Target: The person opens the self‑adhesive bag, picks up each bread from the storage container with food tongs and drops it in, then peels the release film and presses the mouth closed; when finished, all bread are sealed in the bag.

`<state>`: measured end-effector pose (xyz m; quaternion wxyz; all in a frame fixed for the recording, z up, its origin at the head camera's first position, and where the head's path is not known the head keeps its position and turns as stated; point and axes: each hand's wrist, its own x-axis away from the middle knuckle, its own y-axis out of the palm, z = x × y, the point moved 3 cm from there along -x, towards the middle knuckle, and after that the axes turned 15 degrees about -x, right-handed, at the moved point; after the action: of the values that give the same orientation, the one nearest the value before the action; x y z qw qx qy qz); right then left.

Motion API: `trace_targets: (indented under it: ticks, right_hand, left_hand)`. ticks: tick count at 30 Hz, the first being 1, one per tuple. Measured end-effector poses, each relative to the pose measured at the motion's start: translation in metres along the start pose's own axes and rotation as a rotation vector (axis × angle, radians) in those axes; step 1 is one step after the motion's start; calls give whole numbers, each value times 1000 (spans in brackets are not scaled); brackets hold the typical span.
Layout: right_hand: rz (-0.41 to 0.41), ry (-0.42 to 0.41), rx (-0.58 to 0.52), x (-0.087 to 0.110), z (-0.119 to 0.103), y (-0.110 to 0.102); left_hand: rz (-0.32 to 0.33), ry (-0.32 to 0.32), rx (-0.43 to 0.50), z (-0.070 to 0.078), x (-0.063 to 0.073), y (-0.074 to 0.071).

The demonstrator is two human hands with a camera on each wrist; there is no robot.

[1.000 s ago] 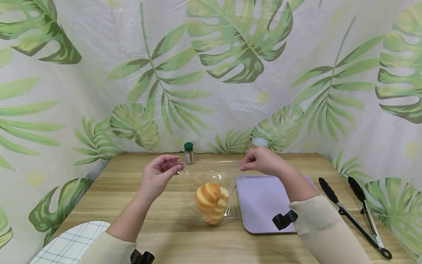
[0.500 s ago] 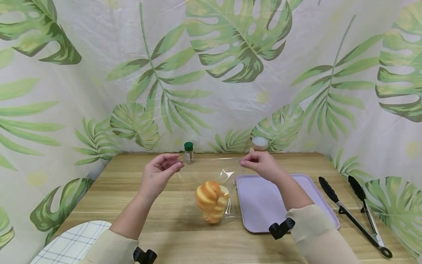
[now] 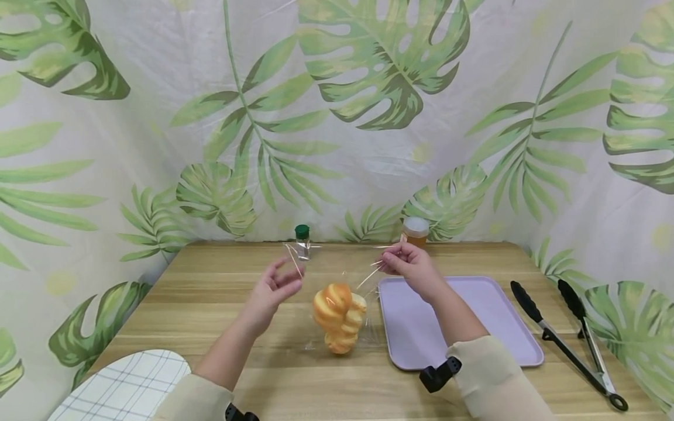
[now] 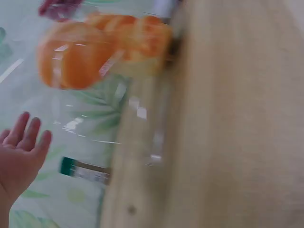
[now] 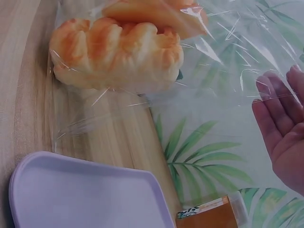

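Observation:
A clear plastic bag (image 3: pixel 342 266) stands upright mid-table, with bread rolls inside: a rounded golden one (image 3: pixel 332 307) and a paler ridged one (image 3: pixel 346 333). At the bag's upper right corner, my right hand (image 3: pixel 416 269) pinches the film between thumb and fingers. My left hand (image 3: pixel 271 295) is beside the bag's upper left edge, its fingers loosely spread and holding nothing. In the left wrist view the fingers of my left hand (image 4: pixel 21 154) look extended, and the rolls are blurred. The right wrist view shows the rolls (image 5: pixel 118 54) behind shiny film.
A lilac tray (image 3: pixel 463 321) lies right of the bag, with black-tipped tongs (image 3: pixel 571 348) farther right. Behind are a green-capped spice bottle (image 3: pixel 302 241) and an amber jar (image 3: pixel 416 231). A white checked round piece (image 3: pixel 126 386) lies at the front left.
My left hand has let go of the bag's upper left edge and shifted down and right. The right hand keeps its pinch and has moved slightly. The bag's mouth now shows loose, folded edges.

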<state>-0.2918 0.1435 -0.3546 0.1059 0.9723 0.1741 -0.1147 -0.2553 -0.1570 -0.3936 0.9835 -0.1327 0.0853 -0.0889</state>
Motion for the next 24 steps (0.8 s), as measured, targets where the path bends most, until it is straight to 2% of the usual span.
trace_targets:
  ticks: [3,5,10,17,20,24]
  right_hand:
    - [11,14,-1,0,4,1]
    - [20,25,1,-1,6,2]
    - [48,56,-27,-1,17,2]
    - [-15,201,38,7,54,5]
    - [5,228,27,8,66,9]
    - [76,283,1,8,77,13]
  left_hand:
    - [-113,-45,-22,-23,0,13]
    - [-143,-49,8,-33,0,18]
    - [-123,-42,57,-39,0,24]
    - [-100,-108,54,-40,2,25]
    - [-96,-140,66,-41,3,24]
    - [-115,-192,96,-46,4,24]
